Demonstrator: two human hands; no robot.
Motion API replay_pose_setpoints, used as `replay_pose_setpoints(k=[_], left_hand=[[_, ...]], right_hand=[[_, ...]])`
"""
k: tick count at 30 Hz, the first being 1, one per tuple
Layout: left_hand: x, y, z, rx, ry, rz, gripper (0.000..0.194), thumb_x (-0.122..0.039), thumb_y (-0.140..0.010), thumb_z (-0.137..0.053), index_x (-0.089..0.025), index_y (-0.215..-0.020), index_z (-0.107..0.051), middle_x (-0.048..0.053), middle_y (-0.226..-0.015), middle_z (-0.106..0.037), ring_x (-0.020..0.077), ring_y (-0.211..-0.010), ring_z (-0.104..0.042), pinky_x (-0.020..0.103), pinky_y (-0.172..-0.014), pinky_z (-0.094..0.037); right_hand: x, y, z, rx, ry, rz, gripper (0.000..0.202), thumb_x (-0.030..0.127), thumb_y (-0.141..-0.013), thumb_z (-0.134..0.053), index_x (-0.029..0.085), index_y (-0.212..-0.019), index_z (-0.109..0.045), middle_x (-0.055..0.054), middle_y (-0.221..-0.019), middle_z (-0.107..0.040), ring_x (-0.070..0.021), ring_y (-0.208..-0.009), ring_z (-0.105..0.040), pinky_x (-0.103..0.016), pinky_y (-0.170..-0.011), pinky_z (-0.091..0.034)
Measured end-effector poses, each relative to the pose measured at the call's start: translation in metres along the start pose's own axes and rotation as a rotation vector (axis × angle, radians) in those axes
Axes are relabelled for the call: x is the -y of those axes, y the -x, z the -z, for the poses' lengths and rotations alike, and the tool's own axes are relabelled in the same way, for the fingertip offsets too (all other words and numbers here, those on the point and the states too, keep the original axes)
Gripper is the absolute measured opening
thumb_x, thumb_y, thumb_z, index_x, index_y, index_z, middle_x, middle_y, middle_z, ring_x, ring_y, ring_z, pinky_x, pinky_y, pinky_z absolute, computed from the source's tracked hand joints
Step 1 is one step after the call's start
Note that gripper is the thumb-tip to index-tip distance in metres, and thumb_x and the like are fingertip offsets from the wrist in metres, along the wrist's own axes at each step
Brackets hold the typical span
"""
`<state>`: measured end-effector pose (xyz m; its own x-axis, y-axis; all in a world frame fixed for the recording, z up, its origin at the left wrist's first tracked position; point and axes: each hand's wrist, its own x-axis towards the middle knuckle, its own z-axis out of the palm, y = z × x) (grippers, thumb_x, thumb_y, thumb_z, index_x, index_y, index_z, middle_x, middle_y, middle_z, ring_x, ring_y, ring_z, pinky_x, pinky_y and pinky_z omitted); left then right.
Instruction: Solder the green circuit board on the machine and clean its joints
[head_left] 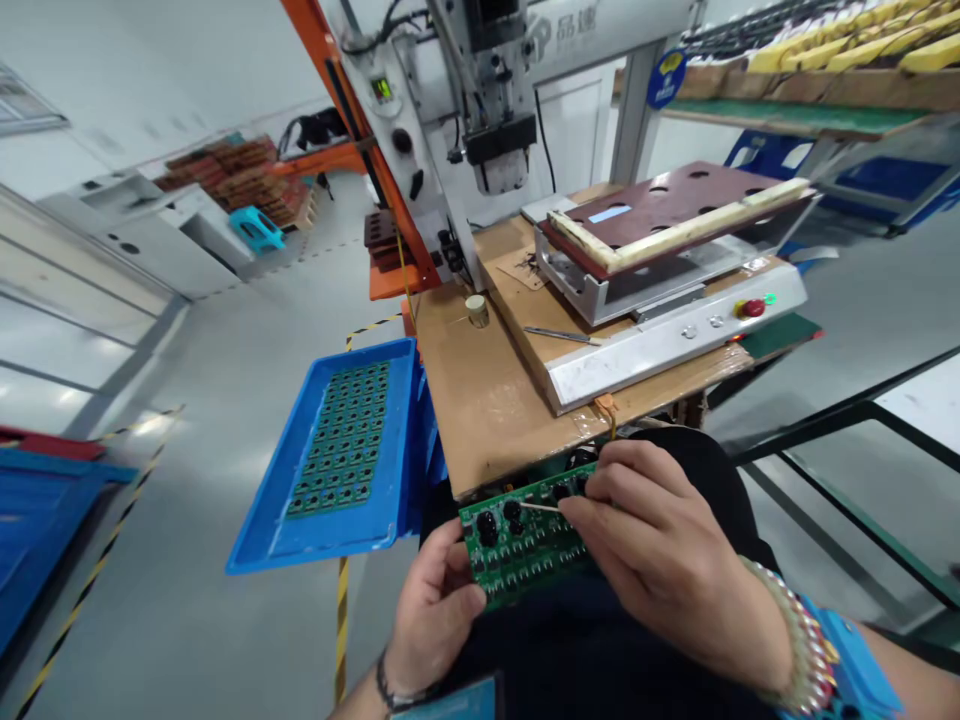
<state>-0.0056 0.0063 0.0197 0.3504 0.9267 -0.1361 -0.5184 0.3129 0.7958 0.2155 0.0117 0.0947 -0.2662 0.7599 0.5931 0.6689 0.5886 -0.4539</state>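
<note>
A green circuit board (517,560) with black round blobs and rows of small parts is held over my lap. My left hand (439,600) grips its left end, thumb on top and fingers at the edge. In my right hand (652,540) a thin pale stick (541,507) is pinched, its far end at one of the black blobs. The right fingers cover the board's right part. Left of the workbench, a blue tray (322,552) carries several rows of small green boards (341,440).
On the brown workbench (480,400) are tweezers (562,335), a small round pot (476,308) and a machine base with a red stop button (752,308). A maroon plate (675,205) lies on its fixture. The machine head (501,150) hangs above.
</note>
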Motion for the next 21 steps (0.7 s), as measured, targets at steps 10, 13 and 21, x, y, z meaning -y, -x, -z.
replay_pose_setpoints(k=[10,13,21], left_hand=[[0.0019,-0.0011,0.0025,-0.058,-0.006,-0.007,0.044,-0.020,-0.071,-0.076,-0.037,-0.111,-0.070,0.004,-0.097,-0.075,0.0241,-0.083,-0.070,0.034,-0.072,-0.057],[0.0005,-0.0013,-0.0003,-0.056,-0.021,-0.008,0.042,-0.022,-0.071,-0.077,-0.040,-0.108,-0.071,0.003,-0.094,-0.075,0.0236,-0.081,-0.070,0.035,-0.071,-0.057],[-0.0009,-0.0018,-0.0012,-0.021,-0.027,0.023,0.042,-0.024,-0.071,-0.077,-0.040,-0.109,-0.070,0.003,-0.092,-0.075,0.0225,-0.076,-0.070,0.033,-0.067,-0.057]], right_hand=[[-0.0001,0.0010,0.0032,0.023,-0.011,0.002,0.013,0.001,-0.081,-0.056,0.011,-0.086,-0.063,-0.005,-0.073,-0.053,-0.0168,-0.083,-0.043,-0.034,-0.075,-0.044],[-0.0005,0.0001,0.0023,0.015,-0.004,-0.004,0.014,0.000,-0.081,-0.055,0.011,-0.086,-0.063,-0.005,-0.073,-0.053,-0.0168,-0.083,-0.044,-0.034,-0.074,-0.044],[0.0004,-0.0017,0.0023,-0.001,0.001,-0.003,0.013,0.001,-0.081,-0.056,0.010,-0.086,-0.063,-0.005,-0.074,-0.054,-0.0167,-0.085,-0.044,-0.033,-0.074,-0.043]])
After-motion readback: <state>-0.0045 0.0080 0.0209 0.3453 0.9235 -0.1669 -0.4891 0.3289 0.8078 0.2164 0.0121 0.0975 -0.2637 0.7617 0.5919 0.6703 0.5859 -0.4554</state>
